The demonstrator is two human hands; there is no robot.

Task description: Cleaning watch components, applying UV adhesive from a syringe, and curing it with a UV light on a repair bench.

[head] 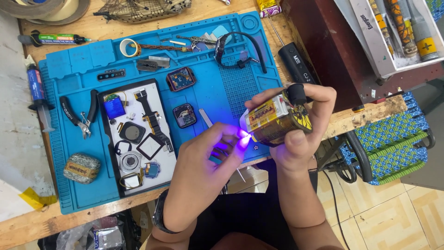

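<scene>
The right hand [296,134] held a yellow-labelled lamp [276,120] in a full grip over the table's [27,222] near edge, its violet beam on the left hand's [203,171] fingertips [241,135], pinched narrow on something too small to tell. The blue mat [69,185] beyond was crowded; past the edge was open floor.

Mat [212,99] on bench [99,28] — tray [107,139] of parts on mat, pliers [78,113] left of tray, syringe [38,95] off mat's left edge — both hands [203,159] above mat's right end.

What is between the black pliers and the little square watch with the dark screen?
In the head view, a white tray of small watch parts lies between the black-handled pliers and the small square watch body.
</scene>
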